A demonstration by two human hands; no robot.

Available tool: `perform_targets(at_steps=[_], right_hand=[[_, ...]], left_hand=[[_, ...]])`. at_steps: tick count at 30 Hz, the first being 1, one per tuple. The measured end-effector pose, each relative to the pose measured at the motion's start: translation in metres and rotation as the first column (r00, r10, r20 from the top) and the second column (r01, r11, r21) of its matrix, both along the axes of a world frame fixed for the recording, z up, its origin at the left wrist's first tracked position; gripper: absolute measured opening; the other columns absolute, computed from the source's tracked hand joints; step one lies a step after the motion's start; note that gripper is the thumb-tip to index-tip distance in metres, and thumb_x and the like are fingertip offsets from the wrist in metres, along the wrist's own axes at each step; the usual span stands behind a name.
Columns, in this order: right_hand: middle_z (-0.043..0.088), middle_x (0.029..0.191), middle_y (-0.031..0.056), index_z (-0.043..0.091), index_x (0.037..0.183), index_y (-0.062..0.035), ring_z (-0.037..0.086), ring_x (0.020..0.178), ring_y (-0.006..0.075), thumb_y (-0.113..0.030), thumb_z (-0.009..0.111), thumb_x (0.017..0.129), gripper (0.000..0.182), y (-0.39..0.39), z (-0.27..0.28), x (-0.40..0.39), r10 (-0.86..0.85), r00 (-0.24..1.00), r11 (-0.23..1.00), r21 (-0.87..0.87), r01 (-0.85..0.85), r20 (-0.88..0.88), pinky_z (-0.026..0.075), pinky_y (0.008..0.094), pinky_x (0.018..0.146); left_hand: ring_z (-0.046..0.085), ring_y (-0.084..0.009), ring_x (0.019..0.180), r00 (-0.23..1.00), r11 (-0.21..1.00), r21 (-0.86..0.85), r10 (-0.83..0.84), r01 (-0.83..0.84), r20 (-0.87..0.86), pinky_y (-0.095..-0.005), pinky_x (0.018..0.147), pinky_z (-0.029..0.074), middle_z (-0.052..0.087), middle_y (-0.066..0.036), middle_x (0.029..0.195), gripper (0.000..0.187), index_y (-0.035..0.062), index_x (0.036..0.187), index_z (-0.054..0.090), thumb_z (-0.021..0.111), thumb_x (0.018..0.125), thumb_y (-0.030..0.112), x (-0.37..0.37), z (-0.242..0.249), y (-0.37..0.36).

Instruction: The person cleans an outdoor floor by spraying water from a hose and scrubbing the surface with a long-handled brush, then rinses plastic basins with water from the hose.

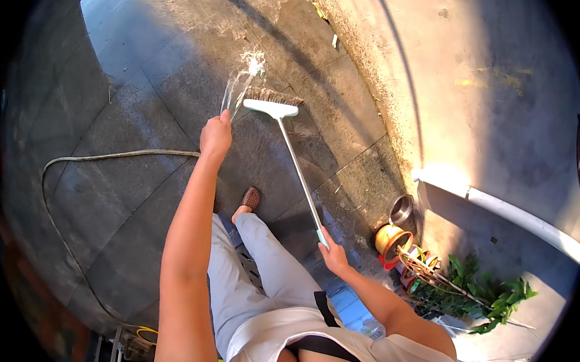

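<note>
One bendy hose (120, 154), squirting water (254, 64), is gripped in my left hand (216, 136); my right hand (334, 257) grips the smooth, thin broom (295, 160). Its bristly brush (270, 108) sits ahead on wet, flat stone tiles (126, 204). A round white pipe (525, 220), leafy plants (461, 283) and an orange pot (384, 239) are to my right. I can't tell what's in the shiny metal bowl (402, 208).

White top (261, 334), pale grey trousers (277, 265), brown patterned shoe (251, 197)
</note>
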State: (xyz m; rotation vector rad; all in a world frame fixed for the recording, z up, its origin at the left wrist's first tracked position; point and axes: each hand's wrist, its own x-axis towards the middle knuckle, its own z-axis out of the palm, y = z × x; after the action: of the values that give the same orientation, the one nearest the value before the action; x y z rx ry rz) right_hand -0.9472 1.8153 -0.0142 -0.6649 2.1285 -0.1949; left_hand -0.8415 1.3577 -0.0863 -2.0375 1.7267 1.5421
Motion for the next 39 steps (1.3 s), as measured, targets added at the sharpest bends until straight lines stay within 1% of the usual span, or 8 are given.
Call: perform_targets(at_steps=[9, 13, 18, 20, 27, 31, 36, 39], right_hand=[[0.064, 0.109, 0.0171, 0.053, 0.13, -0.0223, 0.064, 0.098, 0.0261, -0.029, 0.064, 0.082, 0.049, -0.225, -0.117, -0.119, -0.355, 0.935, 0.93, -0.098, 0.354, 0.012, 0.047, 0.0339, 0.082], [0.044, 0.052, -0.0015, 0.048, 0.135, -0.0236, 0.039, 0.038, 0.0088, -0.028, 0.057, 0.091, 0.046, -0.357, -0.12, -0.141, -0.564, 0.804, 0.782, -0.189, 0.594, 0.191, 0.032, 0.0261, 0.034], [0.064, 0.071, 0.0118, 0.058, 0.116, -0.0164, 0.061, 0.052, 0.0251, -0.032, 0.054, 0.09, 0.031, -0.347, -0.104, -0.127, -0.326, 0.945, 0.933, -0.164, 0.321, -0.005, 0.048, 0.0382, 0.047], [0.064, 0.093, 0.025, 0.047, 0.132, -0.0171, 0.061, 0.091, 0.0417, -0.029, 0.054, 0.087, 0.047, -0.261, -0.144, -0.123, -0.133, 0.967, 0.935, -0.352, 0.05, -0.217, 0.048, 0.046, 0.076], [0.063, 0.101, 0.024, 0.036, 0.141, -0.0233, 0.06, 0.088, 0.0442, -0.026, 0.052, 0.092, 0.052, 0.014, -0.011, -0.021, 0.043, 0.998, 0.999, -0.01, -0.044, -0.055, 0.048, 0.0456, 0.074], [0.06, 0.114, 0.0209, 0.043, 0.138, -0.0186, 0.061, 0.1, 0.0347, -0.022, 0.055, 0.091, 0.048, 0.006, 0.007, -0.005, -0.056, 0.997, 0.998, 0.012, 0.056, -0.049, 0.048, 0.0363, 0.082], [0.066, 0.087, 0.0175, 0.045, 0.136, -0.0266, 0.066, 0.077, 0.0306, -0.027, 0.056, 0.09, 0.047, -0.136, -0.072, -0.023, -0.166, 0.983, 0.986, -0.033, 0.163, -0.08, 0.049, 0.0371, 0.071], [0.063, 0.101, 0.0252, 0.044, 0.136, -0.0264, 0.06, 0.094, 0.0431, -0.032, 0.055, 0.089, 0.048, -0.251, -0.123, -0.034, -0.09, 0.982, 0.977, -0.206, 0.055, -0.164, 0.047, 0.0453, 0.08]], left_hand=[[0.06, -0.0418, 0.096, 1.0, 1.0, 0.021, -0.003, 0.003, -0.006, -0.0472, 0.082, 0.044, 0.064, -0.026, 0.094, 0.054, -0.0011, 0.092, 0.066, 0.037, 0.095, 0.045, 0.01, -0.01, 0.015], [0.06, -0.0421, 0.095, 1.0, 1.0, 0.022, -0.004, 0.003, 0.02, -0.0466, 0.082, 0.044, 0.064, -0.026, 0.093, 0.055, -0.0017, 0.091, 0.066, 0.037, 0.095, 0.045, 0.019, -0.01, 0.017], [0.06, -0.0427, 0.095, 0.999, 1.0, -0.014, 0.021, -0.02, 0.041, -0.0468, 0.083, 0.045, 0.064, -0.027, 0.094, 0.056, -0.0017, 0.093, 0.066, 0.035, 0.095, 0.045, 0.027, -0.022, 0.016], [0.06, -0.0428, 0.095, 0.999, 1.0, -0.026, 0.012, -0.011, 0.034, -0.047, 0.083, 0.045, 0.064, -0.027, 0.094, 0.056, -0.0019, 0.093, 0.066, 0.035, 0.095, 0.045, 0.031, -0.021, 0.013], [0.06, -0.043, 0.094, 0.997, 0.996, 0.038, 0.076, -0.075, -0.022, -0.0482, 0.082, 0.044, 0.064, -0.027, 0.093, 0.055, -0.0017, 0.094, 0.066, 0.035, 0.095, 0.044, 0.041, -0.015, -0.002], [0.043, -0.015, 0.041, 0.993, 0.998, -0.057, 0.034, -0.04, -0.109, -0.0321, 0.04, 0.034, 0.045, -0.001, 0.052, 0.049, 0.0051, 0.068, 0.051, 0.042, 0.095, 0.045, 0.04, -0.046, -0.004], [0.042, -0.0139, 0.04, 0.986, 0.999, -0.006, 0.047, -0.049, -0.163, -0.0313, 0.038, 0.032, 0.043, -0.001, 0.052, 0.048, 0.005, 0.069, 0.051, 0.043, 0.095, 0.045, 0.053, -0.059, -0.013], [0.04, -0.0137, 0.038, 0.99, 0.999, 0.001, 0.05, -0.05, -0.132, -0.031, 0.037, 0.031, 0.044, -0.001, 0.052, 0.047, 0.0054, 0.07, 0.05, 0.043, 0.095, 0.045, 0.077, -0.047, -0.031]])
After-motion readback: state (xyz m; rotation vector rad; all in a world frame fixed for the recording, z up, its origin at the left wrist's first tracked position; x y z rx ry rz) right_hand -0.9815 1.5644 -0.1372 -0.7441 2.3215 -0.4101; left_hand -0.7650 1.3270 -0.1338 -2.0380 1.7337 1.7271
